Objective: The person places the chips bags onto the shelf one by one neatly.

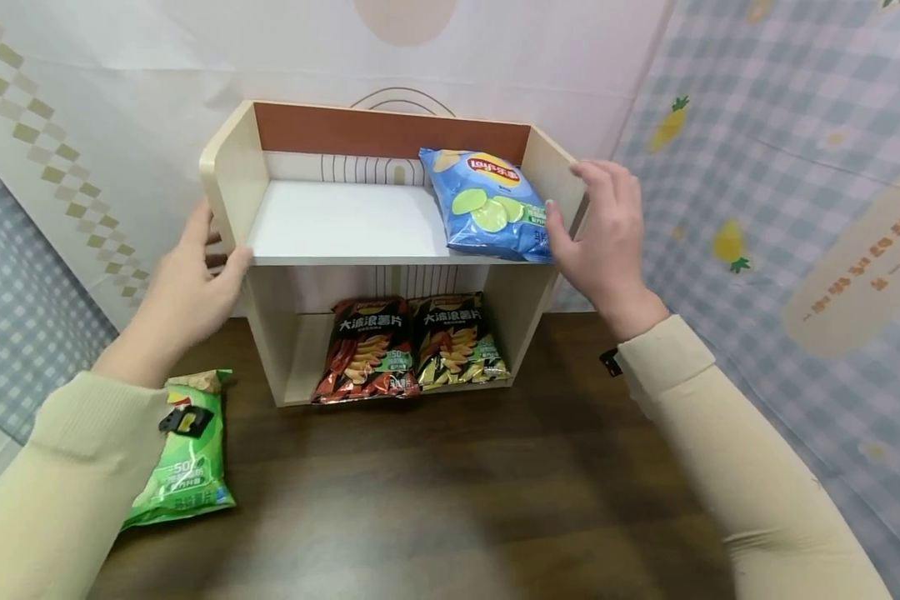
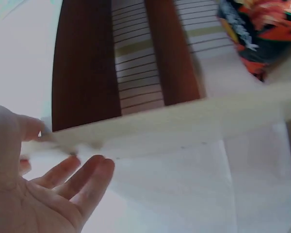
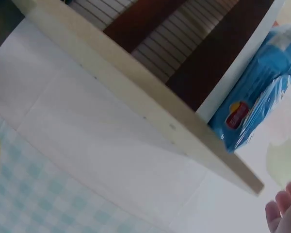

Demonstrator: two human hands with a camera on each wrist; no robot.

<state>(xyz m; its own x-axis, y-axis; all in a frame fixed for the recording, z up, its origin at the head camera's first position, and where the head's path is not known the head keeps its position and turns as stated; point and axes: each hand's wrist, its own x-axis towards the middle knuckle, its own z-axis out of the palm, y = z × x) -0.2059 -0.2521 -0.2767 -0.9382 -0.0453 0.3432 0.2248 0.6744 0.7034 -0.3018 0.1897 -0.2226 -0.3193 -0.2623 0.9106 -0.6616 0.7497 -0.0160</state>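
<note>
A two-tier cream shelf [image 1: 270,333] stands on the table. My left hand [image 1: 187,287] is at its left side panel, with the thumb by the front edge and the fingers along the outer face; the left wrist view shows these fingers [image 2: 94,177] spread, not curled. At the right panel, my right hand [image 1: 606,229] has its thumb and fingers apart, close to a blue chip bag [image 1: 487,208] leaning on the upper tier. Only its fingertips [image 3: 283,199] show in the right wrist view, past the panel's end. Neither hand grips a bag.
On the lower tier, a red-and-black chip bag [image 1: 367,350] and a yellow-and-black one [image 1: 453,342] lie side by side. A green chip bag [image 1: 191,458] lies on the dark wooden table [image 1: 420,500], partly behind the left sleeve. Patterned cloth [image 1: 742,167] hangs around the table.
</note>
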